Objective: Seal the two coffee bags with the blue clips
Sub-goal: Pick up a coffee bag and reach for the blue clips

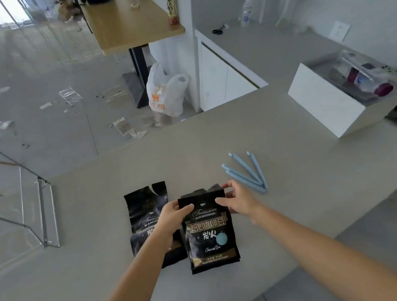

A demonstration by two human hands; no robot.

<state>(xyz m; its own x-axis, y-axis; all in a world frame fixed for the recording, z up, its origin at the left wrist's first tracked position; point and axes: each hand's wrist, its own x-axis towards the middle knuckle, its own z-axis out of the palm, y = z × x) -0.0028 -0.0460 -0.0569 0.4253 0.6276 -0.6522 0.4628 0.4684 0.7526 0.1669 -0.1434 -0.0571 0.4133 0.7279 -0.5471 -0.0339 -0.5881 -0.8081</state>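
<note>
From the head camera, two black coffee bags sit on the grey counter (298,213) in front of the person. The near coffee bag (210,233) stands upright, its torn top open. The left hand (172,216) has its grip closed on the bag's upper left edge, thumb across the front. The right hand (236,201) grips the upper right edge, thumb on the front and fingers curled behind the top. The second coffee bag (145,213) stands just behind and to the left, partly hidden by the left forearm, its top also torn open. The two blue clips (247,173) lie on the counter just right of the right hand, untouched, splayed in a V with their lower ends together. Farther right stands a white box (325,103) holding assorted items.
</note>
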